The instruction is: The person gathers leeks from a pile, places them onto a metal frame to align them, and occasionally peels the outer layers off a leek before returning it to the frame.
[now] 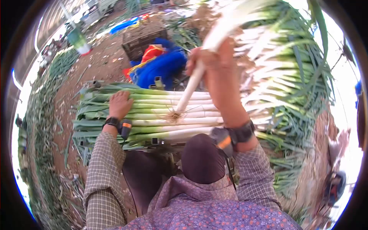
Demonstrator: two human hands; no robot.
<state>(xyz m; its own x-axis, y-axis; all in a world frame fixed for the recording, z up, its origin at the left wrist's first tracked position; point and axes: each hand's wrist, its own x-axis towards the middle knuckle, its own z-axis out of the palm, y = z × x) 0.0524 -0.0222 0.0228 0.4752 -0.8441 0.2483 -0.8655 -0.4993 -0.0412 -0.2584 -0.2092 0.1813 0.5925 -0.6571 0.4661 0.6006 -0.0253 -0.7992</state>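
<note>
Side by side in front of my knees lies a row of leeks (168,103), white ends to the right and green leaves to the left. My left hand (120,104) rests flat on their green part, fingers stretched out. Raised above the right end of the row, my right hand (212,61) grips a leek (192,85) around its white stalk. That leek is tilted, its roots down toward the row and its upper part blurred at the top right. A metal frame shows in small pieces at the edges of the row.
A large heap of leeks (276,73) lies at the right. Beyond the row are a dark crate (140,43) and a blue bundle (161,69) with red and yellow material. Leaf scraps (44,153) cover the ground at the left, near a green and white container (79,41).
</note>
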